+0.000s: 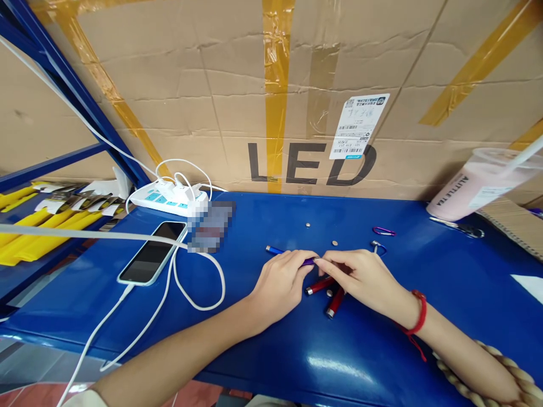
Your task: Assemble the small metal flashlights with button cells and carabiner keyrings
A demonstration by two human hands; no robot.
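My left hand (pixel 286 280) is closed around a slim purple metal tube, like a small penlight (pixel 309 262). At the tube's right end, the thumb and forefinger of my right hand (pixel 360 277) are pinched together; what they hold there is too small to make out. Below the fingers lie two red penlights with silver ends, one pointing left (pixel 318 286) and another toward me (pixel 335 303). A small round silver disc (pixel 330 293) sits between them. Partly covered by my left hand, a blue penlight (pixel 275 250) shows its silver tip.
Two more discs (pixel 335 243) (pixel 307 225), a purple carabiner (pixel 384 231) and a metal clip (pixel 377 247) lie beyond my hands. Left are a charging phone (pixel 153 254), cables and a power strip (pixel 169 196). A drink cup (pixel 475 183) stands right, before a large cardboard box (pixel 229 85).
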